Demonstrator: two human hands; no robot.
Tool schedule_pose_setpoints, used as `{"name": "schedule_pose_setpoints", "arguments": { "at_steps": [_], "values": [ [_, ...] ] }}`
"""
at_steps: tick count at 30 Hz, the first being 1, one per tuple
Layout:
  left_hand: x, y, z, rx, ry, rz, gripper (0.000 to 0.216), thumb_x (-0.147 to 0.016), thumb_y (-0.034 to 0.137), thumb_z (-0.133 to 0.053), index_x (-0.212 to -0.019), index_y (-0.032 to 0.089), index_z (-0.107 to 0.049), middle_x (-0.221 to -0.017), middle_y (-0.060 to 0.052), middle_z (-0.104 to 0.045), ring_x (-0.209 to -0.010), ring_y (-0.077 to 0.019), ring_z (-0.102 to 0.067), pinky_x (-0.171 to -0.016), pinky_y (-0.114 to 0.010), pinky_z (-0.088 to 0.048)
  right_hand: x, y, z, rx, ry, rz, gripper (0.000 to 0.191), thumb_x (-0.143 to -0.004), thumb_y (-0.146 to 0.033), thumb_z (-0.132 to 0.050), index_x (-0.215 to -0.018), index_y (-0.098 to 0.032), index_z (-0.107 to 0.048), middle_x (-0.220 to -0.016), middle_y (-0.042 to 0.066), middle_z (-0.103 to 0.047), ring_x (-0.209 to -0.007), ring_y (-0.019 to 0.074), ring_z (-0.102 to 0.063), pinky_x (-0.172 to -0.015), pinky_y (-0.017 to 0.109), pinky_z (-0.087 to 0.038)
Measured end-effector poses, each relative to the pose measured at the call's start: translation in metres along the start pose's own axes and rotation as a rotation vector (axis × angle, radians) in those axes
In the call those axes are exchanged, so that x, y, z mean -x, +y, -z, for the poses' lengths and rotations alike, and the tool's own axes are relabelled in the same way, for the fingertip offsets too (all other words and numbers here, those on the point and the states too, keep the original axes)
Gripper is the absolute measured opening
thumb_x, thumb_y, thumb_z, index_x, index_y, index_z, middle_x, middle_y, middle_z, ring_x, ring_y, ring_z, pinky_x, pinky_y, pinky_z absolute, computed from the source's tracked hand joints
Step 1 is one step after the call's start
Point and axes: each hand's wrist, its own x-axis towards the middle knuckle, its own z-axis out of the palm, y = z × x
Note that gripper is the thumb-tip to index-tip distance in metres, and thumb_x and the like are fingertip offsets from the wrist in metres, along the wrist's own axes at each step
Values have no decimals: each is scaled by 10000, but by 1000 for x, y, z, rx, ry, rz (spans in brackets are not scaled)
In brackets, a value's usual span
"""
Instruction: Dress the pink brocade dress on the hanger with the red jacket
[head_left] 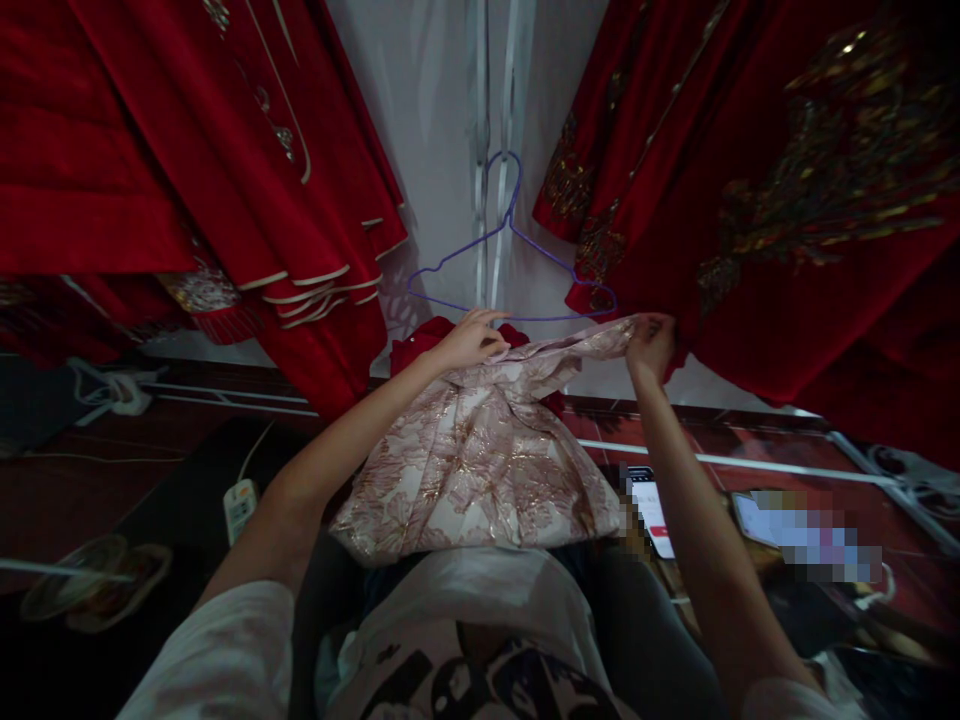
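A pale pink brocade garment [487,470] with gold floral patterning lies over my lap, flared out like a small dress. My left hand [474,340] pinches its upper edge near the middle, some fingers stretched out. At the far end of a band of the same cloth, my right hand [651,345] grips the tip, so the band is drawn out to the right. Just above both hands, a purple clothes hanger [510,230] hangs from a pale upright pole with nothing on it. Dark red cloth [420,345] shows behind the garment.
Red garments with beaded trim [300,150] hang at the left, and more red embroidered ones [750,200] at the right. A lit phone [654,515] is beside my right forearm. On the left are a power strip [241,510] and a food container [120,590].
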Motion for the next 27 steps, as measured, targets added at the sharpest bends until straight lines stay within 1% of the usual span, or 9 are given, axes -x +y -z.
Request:
{"name": "schedule_pose_setpoints", "arguments": {
  "at_steps": [3,6,11,14,18,20,22,27],
  "values": [
    [0,1,1,18,-6,8,247,-894,366,-534,-875,217,-731,-1380,-76,-518,-1259,-230,-475,-1073,-492,-332,-6,-4,-4,-4,15,16,177,-884,-314,-383,-955,-180,-474,-929,132,-626,-852,228,-608,-820,385,-466],
    [-1,3,3,43,-2,11,237,-897,358,-533,-886,222,-727,-1365,-69,-535,-1235,-218,-497,-1055,-475,-362,-14,-16,-9,-4,11,38,161,-887,-304,-381,-956,-193,-474,-967,125,-621,-893,226,-605,-844,390,-461],
    [0,5,7,42,8,16,244,-907,355,-519,-905,222,-724,-1336,-60,-566,-1200,-204,-525,-1035,-446,-389,-20,-36,-10,-39,8,136,221,-913,-350,-360,-997,-187,-483,-995,121,-609,-924,226,-598,-862,384,-452],
    [1,5,9,39,12,15,260,-915,362,-504,-912,223,-723,-1326,-58,-576,-1190,-200,-532,-1028,-432,-396,-16,-34,-4,-21,4,137,225,-912,-342,-362,-997,-176,-487,-979,130,-606,-911,235,-598,-859,388,-447],
    [2,4,8,37,21,20,254,-906,370,-519,-877,222,-723,-1342,-52,-565,-1184,-205,-535,-1031,-446,-389,-9,-18,5,30,15,83,201,-892,-319,-377,-975,-176,-491,-942,137,-614,-870,244,-603,-833,395,-455],
    [1,3,8,43,23,27,249,-905,366,-522,-872,221,-722,-1334,-52,-572,-1186,-205,-535,-1033,-449,-387,-7,-15,7,32,17,61,197,-890,-318,-380,-969,-177,-493,-926,137,-619,-847,242,-606,-823,393,-459],
    [0,3,7,47,23,33,247,-907,360,-520,-873,220,-721,-1314,-51,-586,-1187,-202,-537,-1027,-445,-394,-8,-18,8,25,21,69,207,-898,-329,-375,-972,-177,-494,-929,137,-619,-854,242,-605,-825,394,-460],
    [-2,4,6,39,30,32,243,-909,351,-518,-889,217,-721,-1304,-59,-593,-1177,-200,-542,-1031,-440,-393,-15,-43,4,-19,10,163,245,-927,-369,-356,-1002,-180,-493,-988,136,-610,-911,237,-598,-857,398,-455]
  ]
}}
